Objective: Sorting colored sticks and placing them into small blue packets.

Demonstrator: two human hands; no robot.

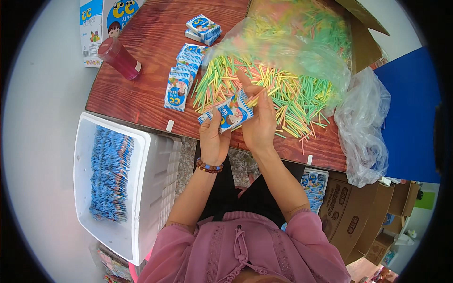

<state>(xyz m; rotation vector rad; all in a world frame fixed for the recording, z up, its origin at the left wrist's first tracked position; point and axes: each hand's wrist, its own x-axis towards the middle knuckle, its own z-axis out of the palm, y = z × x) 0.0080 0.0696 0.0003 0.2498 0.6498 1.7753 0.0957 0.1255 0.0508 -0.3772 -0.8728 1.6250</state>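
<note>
My left hand, with beaded bracelets on its wrist, pinches the lower left end of a small blue-and-white packet. The packet is held tilted above the table's front edge. At its upper right end is my right hand, palm turned up and inward, with a few thin pinkish-yellow sticks between its curled fingers. Whether the stick ends are inside the packet is hard to make out. Beyond both hands spreads a big heap of thin green, yellow and pink sticks, like candy straws.
Similar packets lie overlapping left of the heap, with a small stack behind. A red-capped jar stands at left. A white bin of blue packets is beside me. Clear plastic hangs over the right edge near cardboard boxes.
</note>
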